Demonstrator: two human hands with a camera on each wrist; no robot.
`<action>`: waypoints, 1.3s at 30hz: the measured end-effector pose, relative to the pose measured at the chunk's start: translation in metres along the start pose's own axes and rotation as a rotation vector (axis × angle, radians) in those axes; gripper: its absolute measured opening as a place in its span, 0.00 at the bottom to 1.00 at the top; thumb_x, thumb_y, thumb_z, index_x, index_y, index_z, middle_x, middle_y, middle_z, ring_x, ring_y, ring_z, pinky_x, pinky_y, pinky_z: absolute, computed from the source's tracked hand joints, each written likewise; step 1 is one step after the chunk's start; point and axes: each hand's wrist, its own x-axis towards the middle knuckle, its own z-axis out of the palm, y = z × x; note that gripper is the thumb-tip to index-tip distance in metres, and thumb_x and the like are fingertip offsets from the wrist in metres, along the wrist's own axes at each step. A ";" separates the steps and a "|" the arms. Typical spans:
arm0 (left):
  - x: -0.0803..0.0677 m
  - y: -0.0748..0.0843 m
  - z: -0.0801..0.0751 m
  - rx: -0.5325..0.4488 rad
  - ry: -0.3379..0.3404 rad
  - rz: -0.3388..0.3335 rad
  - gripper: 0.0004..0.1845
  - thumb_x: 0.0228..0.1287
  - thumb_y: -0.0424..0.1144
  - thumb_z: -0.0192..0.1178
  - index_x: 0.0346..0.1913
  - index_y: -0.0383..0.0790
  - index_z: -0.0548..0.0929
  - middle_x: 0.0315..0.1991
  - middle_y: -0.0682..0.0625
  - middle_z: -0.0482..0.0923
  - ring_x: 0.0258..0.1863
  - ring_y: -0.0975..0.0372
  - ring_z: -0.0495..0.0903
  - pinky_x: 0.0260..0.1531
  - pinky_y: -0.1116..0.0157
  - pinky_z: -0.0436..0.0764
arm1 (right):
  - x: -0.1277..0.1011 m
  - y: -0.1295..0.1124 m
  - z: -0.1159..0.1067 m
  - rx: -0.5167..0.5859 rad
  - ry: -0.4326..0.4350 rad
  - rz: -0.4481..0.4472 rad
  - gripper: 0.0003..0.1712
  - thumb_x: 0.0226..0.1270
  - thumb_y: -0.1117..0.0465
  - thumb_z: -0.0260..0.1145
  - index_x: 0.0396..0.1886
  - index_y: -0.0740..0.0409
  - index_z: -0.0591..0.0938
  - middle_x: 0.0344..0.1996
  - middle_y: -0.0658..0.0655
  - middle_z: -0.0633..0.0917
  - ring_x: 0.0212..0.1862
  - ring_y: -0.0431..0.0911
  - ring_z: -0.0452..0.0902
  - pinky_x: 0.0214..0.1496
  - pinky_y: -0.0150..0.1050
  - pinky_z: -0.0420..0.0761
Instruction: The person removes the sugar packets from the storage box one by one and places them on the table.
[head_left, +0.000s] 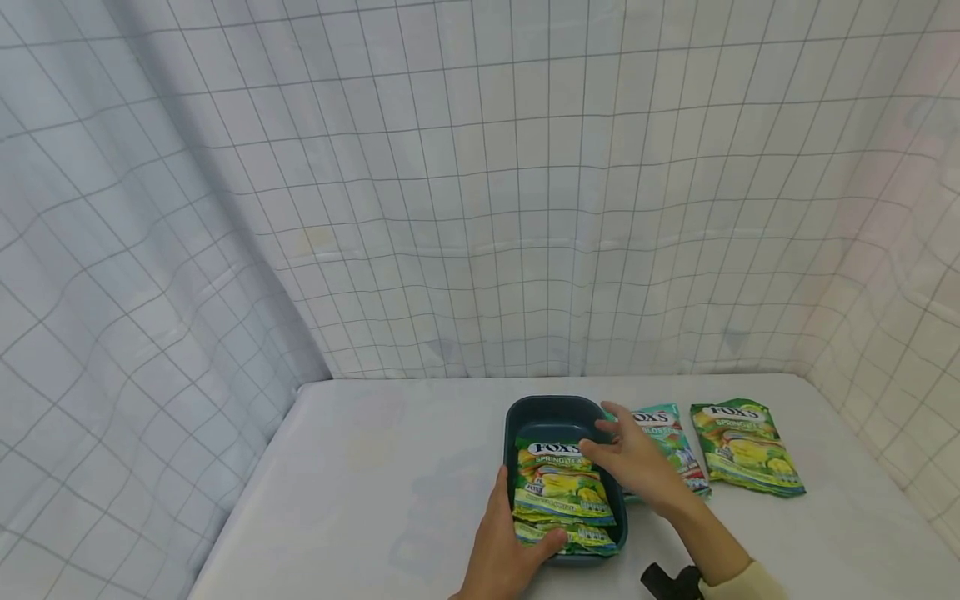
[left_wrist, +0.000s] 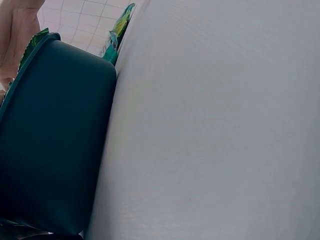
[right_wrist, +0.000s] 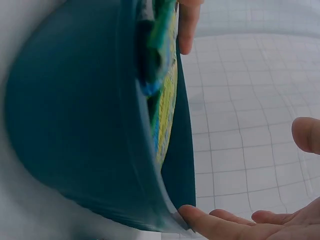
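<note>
A dark teal plastic tub (head_left: 553, 410) stands on the white table with green and yellow FOX'S Spring Tea candy bags (head_left: 558, 483) lying inside, one overlapping another at the near end. My left hand (head_left: 504, 542) holds the tub at its near left corner, fingers along the outer wall and thumb over the front bag. At the right rim is my right hand (head_left: 630, 458), its fingers spread and nothing held between them. In the right wrist view, a fingertip of the right hand (right_wrist: 250, 227) is right at the tub's rim.
Right of the tub lies a turquoise FOX'S bag (head_left: 667, 437), partly hidden by the right hand. Farther right is another green Spring Tea bag (head_left: 746, 450). White grid-patterned curtains (head_left: 480, 208) enclose the table. A black device (head_left: 671, 581) sits by the right wrist.
</note>
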 end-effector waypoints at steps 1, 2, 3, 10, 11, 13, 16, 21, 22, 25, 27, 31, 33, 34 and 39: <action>0.000 0.000 0.000 -0.001 0.000 0.002 0.65 0.57 0.67 0.70 0.82 0.33 0.44 0.77 0.34 0.54 0.72 0.40 0.64 0.63 0.35 0.68 | 0.000 0.000 0.002 0.007 -0.002 0.006 0.50 0.73 0.47 0.68 0.81 0.58 0.51 0.72 0.75 0.64 0.65 0.66 0.73 0.60 0.60 0.78; 0.000 0.000 0.000 -0.001 0.001 0.005 0.65 0.58 0.67 0.70 0.82 0.33 0.44 0.77 0.33 0.54 0.71 0.40 0.64 0.63 0.35 0.68 | 0.000 0.000 0.003 0.012 -0.003 0.012 0.50 0.73 0.47 0.68 0.81 0.58 0.51 0.73 0.75 0.64 0.66 0.67 0.72 0.60 0.60 0.77; 0.000 0.000 0.000 0.000 0.002 0.009 0.65 0.58 0.67 0.69 0.82 0.33 0.44 0.77 0.33 0.54 0.72 0.40 0.64 0.63 0.35 0.68 | 0.000 0.001 0.005 0.015 -0.002 0.017 0.50 0.73 0.47 0.68 0.81 0.58 0.51 0.73 0.76 0.63 0.66 0.69 0.70 0.60 0.61 0.77; 0.000 -0.002 0.000 -0.010 0.005 0.026 0.64 0.59 0.65 0.70 0.82 0.32 0.43 0.77 0.32 0.54 0.72 0.40 0.63 0.62 0.36 0.69 | 0.000 0.001 0.014 0.022 0.001 0.059 0.50 0.73 0.49 0.68 0.82 0.60 0.50 0.75 0.76 0.58 0.71 0.74 0.59 0.65 0.65 0.71; 0.000 -0.002 0.000 -0.009 0.006 0.026 0.64 0.59 0.65 0.70 0.82 0.32 0.43 0.77 0.32 0.54 0.71 0.40 0.64 0.62 0.36 0.69 | 0.000 0.001 0.016 0.020 -0.001 0.063 0.51 0.73 0.49 0.68 0.82 0.59 0.50 0.75 0.75 0.58 0.72 0.74 0.58 0.65 0.65 0.70; 0.000 -0.002 -0.001 -0.008 0.007 0.026 0.64 0.59 0.65 0.70 0.82 0.32 0.43 0.77 0.32 0.54 0.71 0.40 0.64 0.62 0.36 0.69 | 0.000 0.001 0.018 0.021 -0.008 0.067 0.52 0.73 0.47 0.68 0.82 0.60 0.49 0.76 0.76 0.57 0.73 0.74 0.56 0.66 0.66 0.68; 0.000 -0.002 -0.001 0.000 0.010 0.027 0.64 0.59 0.65 0.70 0.81 0.32 0.44 0.77 0.32 0.54 0.71 0.39 0.64 0.62 0.36 0.69 | 0.000 0.001 0.022 0.001 -0.019 0.068 0.53 0.72 0.44 0.68 0.82 0.61 0.50 0.75 0.77 0.57 0.73 0.74 0.55 0.67 0.68 0.66; 0.000 -0.001 -0.001 0.009 0.013 0.026 0.64 0.59 0.65 0.70 0.81 0.32 0.44 0.77 0.31 0.54 0.72 0.38 0.63 0.62 0.35 0.68 | 0.003 0.005 0.030 -0.061 -0.022 0.089 0.52 0.71 0.45 0.69 0.81 0.62 0.52 0.75 0.75 0.60 0.73 0.72 0.56 0.66 0.72 0.63; 0.000 -0.001 -0.001 0.011 0.014 0.026 0.64 0.59 0.65 0.70 0.81 0.32 0.44 0.77 0.31 0.54 0.72 0.38 0.63 0.62 0.35 0.69 | 0.004 0.006 0.031 -0.074 -0.023 0.093 0.52 0.71 0.46 0.69 0.81 0.63 0.52 0.74 0.75 0.60 0.73 0.72 0.57 0.66 0.73 0.62; 0.000 -0.002 -0.001 0.010 0.016 0.031 0.64 0.59 0.65 0.70 0.81 0.32 0.44 0.77 0.32 0.54 0.71 0.38 0.63 0.61 0.36 0.69 | 0.006 0.008 0.035 -0.086 -0.024 0.112 0.52 0.68 0.48 0.72 0.80 0.64 0.55 0.74 0.74 0.62 0.72 0.72 0.59 0.65 0.73 0.63; 0.000 -0.003 0.000 0.009 0.017 0.033 0.63 0.60 0.64 0.70 0.81 0.32 0.44 0.77 0.32 0.54 0.71 0.39 0.64 0.61 0.36 0.70 | 0.007 0.009 0.036 -0.099 -0.023 0.121 0.53 0.66 0.49 0.74 0.80 0.65 0.56 0.72 0.75 0.65 0.70 0.72 0.63 0.63 0.73 0.65; 0.000 -0.004 0.000 0.001 0.013 0.032 0.63 0.60 0.64 0.70 0.81 0.32 0.44 0.77 0.32 0.54 0.71 0.40 0.64 0.62 0.37 0.70 | 0.008 0.009 0.038 -0.108 -0.014 0.133 0.54 0.61 0.52 0.77 0.78 0.66 0.59 0.68 0.74 0.71 0.65 0.70 0.69 0.61 0.70 0.69; 0.000 -0.004 0.000 0.004 0.012 0.034 0.63 0.60 0.65 0.69 0.81 0.32 0.44 0.77 0.33 0.54 0.72 0.40 0.64 0.62 0.37 0.70 | 0.009 0.009 0.038 -0.115 -0.014 0.135 0.54 0.59 0.54 0.78 0.78 0.66 0.59 0.66 0.73 0.73 0.63 0.67 0.72 0.60 0.69 0.71; 0.000 -0.004 0.000 0.006 0.012 0.036 0.63 0.60 0.65 0.70 0.82 0.32 0.44 0.77 0.33 0.54 0.71 0.40 0.64 0.62 0.37 0.70 | 0.010 0.009 0.039 -0.122 -0.012 0.135 0.55 0.58 0.54 0.79 0.78 0.66 0.59 0.65 0.72 0.74 0.62 0.66 0.73 0.60 0.68 0.71; 0.000 -0.006 0.001 0.021 0.018 0.046 0.64 0.59 0.66 0.70 0.82 0.33 0.44 0.77 0.33 0.55 0.71 0.41 0.65 0.62 0.39 0.71 | 0.012 0.013 0.042 -0.182 0.003 0.132 0.58 0.54 0.56 0.81 0.79 0.65 0.59 0.66 0.71 0.73 0.61 0.64 0.74 0.60 0.67 0.72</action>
